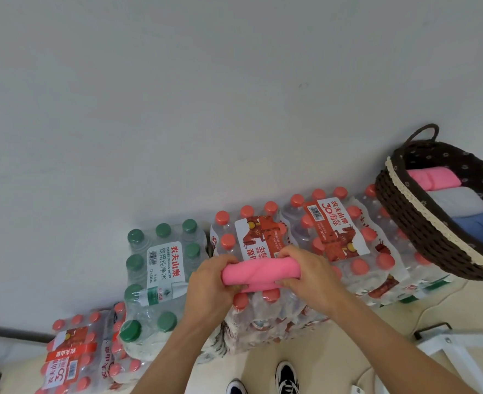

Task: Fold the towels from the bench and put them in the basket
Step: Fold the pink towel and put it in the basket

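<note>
Fingers of the left hand [210, 280] curl round one end of the rolled towel [258, 273], those of the right hand [305, 273] round the other. The basket [422, 223] sits well right.

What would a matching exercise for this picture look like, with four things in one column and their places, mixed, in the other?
Things:
1. blue towel
2. green-capped bottle pack
3. held pink towel
4. grey towel

Places:
A. in the basket, between two other towels
B. gripped by the left hand and the right hand
C. in the basket, at its near end
D. to the left of both hands

Pairs: 1-C, 2-D, 3-B, 4-A.
</note>
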Tool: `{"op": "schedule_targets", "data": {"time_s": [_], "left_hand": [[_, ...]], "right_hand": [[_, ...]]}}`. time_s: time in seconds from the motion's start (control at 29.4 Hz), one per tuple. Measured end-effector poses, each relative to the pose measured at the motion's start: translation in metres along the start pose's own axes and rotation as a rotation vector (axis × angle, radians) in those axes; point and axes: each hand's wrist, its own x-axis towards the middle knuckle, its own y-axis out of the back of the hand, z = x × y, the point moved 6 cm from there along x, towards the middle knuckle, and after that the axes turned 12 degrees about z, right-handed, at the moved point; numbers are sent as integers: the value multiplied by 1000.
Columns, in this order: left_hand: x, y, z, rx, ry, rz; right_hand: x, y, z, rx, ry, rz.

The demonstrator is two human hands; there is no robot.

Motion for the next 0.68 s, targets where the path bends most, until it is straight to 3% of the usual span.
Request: {"op": "schedule_targets", "data": {"time_s": [0.07, 0.17, 0.27, 0.37, 0.51, 0.68], "left_hand": [[-1, 1, 0, 23, -46, 11], [-1, 4, -5, -88, 49, -8], [0, 9, 6, -407, 248, -69], [5, 15, 42, -657, 283, -76], [14, 3, 96, -707, 272, -70], [28, -38, 171, -650, 191, -25]], "right_hand": [[-3, 2, 2, 64, -53, -5], [-4, 6, 2, 207, -142, -36], [-2, 27, 1, 389, -201, -54], [3, 64, -2, 546, -219, -13], [12, 115, 5, 755, -247, 86], [21, 186, 52, 792, -282, 230]]}}
